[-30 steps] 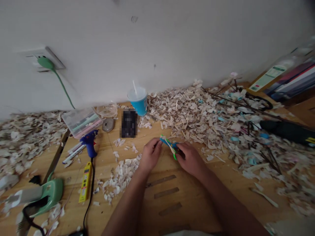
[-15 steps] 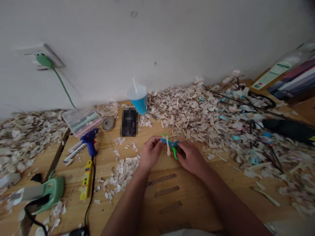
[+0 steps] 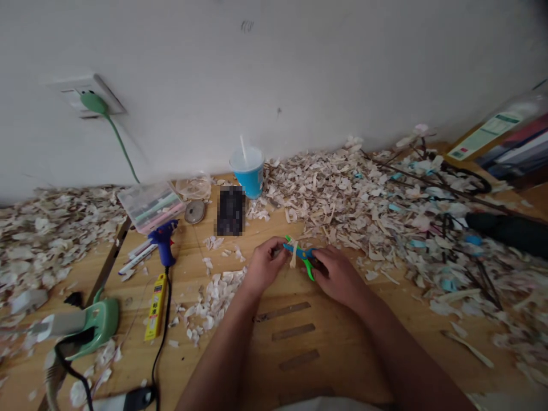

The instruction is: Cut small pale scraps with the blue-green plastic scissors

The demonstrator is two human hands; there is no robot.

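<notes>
My right hand [image 3: 336, 271] is closed on the handles of blue and green scissors [image 3: 305, 254], whose blades point left. A pale, thin strip [image 3: 293, 258], like dried peel or husk, lies across the blades. The fingers of my left hand [image 3: 266, 264] are pinched together at the strip's upper end, close to the blade tips. Exactly how the fingertips grip it is too small to make out. Just left of my left forearm lies a small heap of whitish flakes [image 3: 218, 299] on the wooden table [image 3: 342, 348].
A large pile of pale scraps [image 3: 338, 194] runs along the wall and right side, with dark twigs [image 3: 428, 177] on it. A blue cup with a straw [image 3: 253, 177] stands at the back. Left are a glue gun [image 3: 165, 245], yellow box [image 3: 154, 308] and green power strip [image 3: 105, 322].
The view has shifted slightly, so the surroundings appear a little further right. The scissors' green handle is spread further from the blue one. Both hands stay at the strip.
</notes>
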